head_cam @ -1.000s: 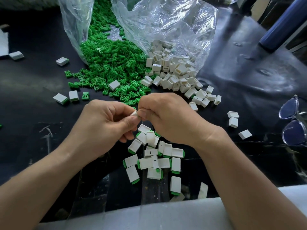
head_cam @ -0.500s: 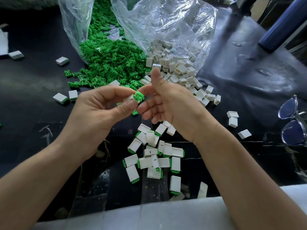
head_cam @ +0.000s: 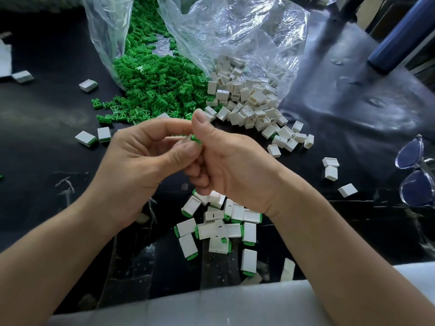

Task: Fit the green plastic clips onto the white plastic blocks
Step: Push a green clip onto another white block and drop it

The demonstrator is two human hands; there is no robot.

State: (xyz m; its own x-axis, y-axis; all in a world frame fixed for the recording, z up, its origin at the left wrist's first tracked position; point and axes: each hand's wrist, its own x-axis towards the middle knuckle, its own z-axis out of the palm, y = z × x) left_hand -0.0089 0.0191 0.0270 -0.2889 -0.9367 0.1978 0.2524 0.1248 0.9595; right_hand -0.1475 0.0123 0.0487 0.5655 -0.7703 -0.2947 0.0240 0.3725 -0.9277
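Observation:
My left hand (head_cam: 143, 156) and my right hand (head_cam: 226, 161) meet above the black table. Between their thumbs and fingers shows a green clip (head_cam: 195, 139) with a sliver of white block beside it; both hands pinch this piece and most of it is hidden. A heap of loose green clips (head_cam: 155, 88) spills from a clear bag at the back. To its right lies a heap of white blocks (head_cam: 247, 100). Below my hands sits a pile of blocks with green clips fitted (head_cam: 219, 227).
The clear plastic bag (head_cam: 247, 31) stands open behind the heaps. Stray white blocks (head_cam: 331, 169) lie right of my hands, others (head_cam: 94, 136) to the left. Clear-framed glasses (head_cam: 416, 172) rest at the right edge. A pale foam strip (head_cam: 211, 304) lines the near table edge.
My right hand's spread fingers have curled in and its thumb now presses against the clip held at my left fingertips. Both hands sit slightly lower than half a second ago.

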